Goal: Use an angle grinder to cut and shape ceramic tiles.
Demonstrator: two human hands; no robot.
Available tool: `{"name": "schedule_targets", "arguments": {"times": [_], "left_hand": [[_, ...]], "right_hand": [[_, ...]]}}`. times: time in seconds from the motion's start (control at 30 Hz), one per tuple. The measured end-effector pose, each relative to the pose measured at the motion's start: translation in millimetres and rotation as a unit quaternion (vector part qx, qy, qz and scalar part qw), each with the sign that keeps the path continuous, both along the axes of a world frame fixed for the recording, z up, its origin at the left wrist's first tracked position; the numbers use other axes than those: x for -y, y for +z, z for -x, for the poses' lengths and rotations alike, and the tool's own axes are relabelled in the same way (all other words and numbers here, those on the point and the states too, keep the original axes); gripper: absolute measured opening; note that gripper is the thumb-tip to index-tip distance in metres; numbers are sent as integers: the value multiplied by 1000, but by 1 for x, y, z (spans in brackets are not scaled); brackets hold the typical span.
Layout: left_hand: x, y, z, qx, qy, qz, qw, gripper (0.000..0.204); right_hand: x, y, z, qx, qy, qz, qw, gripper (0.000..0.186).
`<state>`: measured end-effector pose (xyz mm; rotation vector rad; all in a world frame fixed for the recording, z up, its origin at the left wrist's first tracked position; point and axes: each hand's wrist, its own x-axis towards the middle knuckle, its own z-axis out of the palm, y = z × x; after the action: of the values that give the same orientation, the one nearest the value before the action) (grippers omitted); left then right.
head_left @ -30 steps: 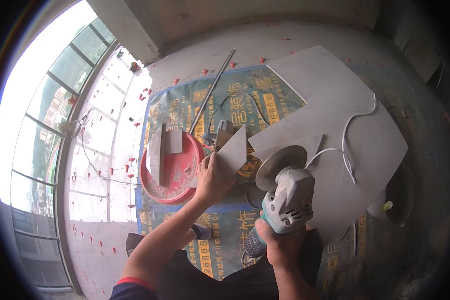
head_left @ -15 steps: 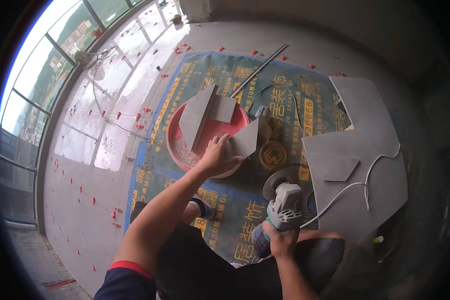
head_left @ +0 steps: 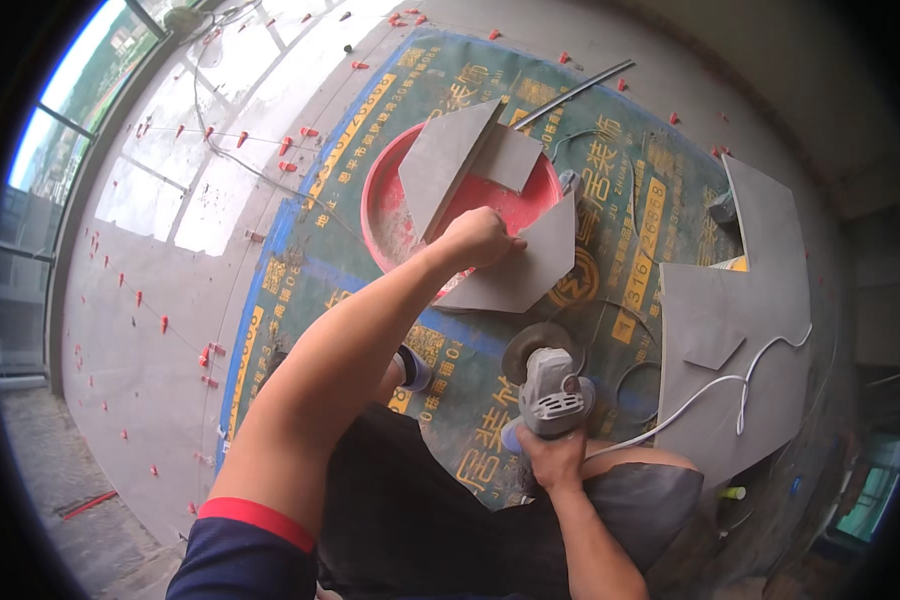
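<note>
My left hand (head_left: 477, 238) is closed over a cut grey tile piece (head_left: 533, 270) lying across the near right rim of a round red basin (head_left: 378, 225); its fingertips are partly hidden. Two more grey tile pieces rest on the basin: a long angled one (head_left: 445, 160) at its left and a smaller one (head_left: 503, 157) behind it. Low in front of me, my right hand (head_left: 555, 455) grips an angle grinder (head_left: 553, 392). Its round disc (head_left: 540, 350) points forward, just short of the tile piece; whether it spins I cannot tell.
Printed green floor covering (head_left: 450, 400) lies under the basin. At right is a large notched grey tile (head_left: 760, 300) with a small offcut (head_left: 715, 345) and white cord (head_left: 695, 395) on it. A metal bar (head_left: 580, 92) lies behind the basin. Red levelling clips (head_left: 287, 145) dot the tiled floor.
The view has tipped nearer. My left hand's spread fingers have curled in, and the tile piece under it now reaches farther toward me. The grinder has turned slightly, its disc nearer the tile.
</note>
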<state>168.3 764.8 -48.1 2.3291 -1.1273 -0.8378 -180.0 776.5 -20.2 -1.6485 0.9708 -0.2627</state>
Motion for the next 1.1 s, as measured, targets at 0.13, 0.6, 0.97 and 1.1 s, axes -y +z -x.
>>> {"name": "schedule_targets", "arguments": {"times": [0.13,0.6,0.97,1.1], "left_hand": [[-8,14,11,-152,82,-1,985,37],[-6,24,-9,-201,-11,-15,979,29],[-6,25,-5,-197,-15,-13,980,30],[-8,21,-7,-203,-10,-4,979,29]], "right_hand": [[-4,3,2,-35,20,-34,999,59],[-44,-18,-29,-60,65,95,991,54],[-50,-32,-44,-50,70,87,992,59],[-56,-32,-53,-82,76,101,989,60]]}}
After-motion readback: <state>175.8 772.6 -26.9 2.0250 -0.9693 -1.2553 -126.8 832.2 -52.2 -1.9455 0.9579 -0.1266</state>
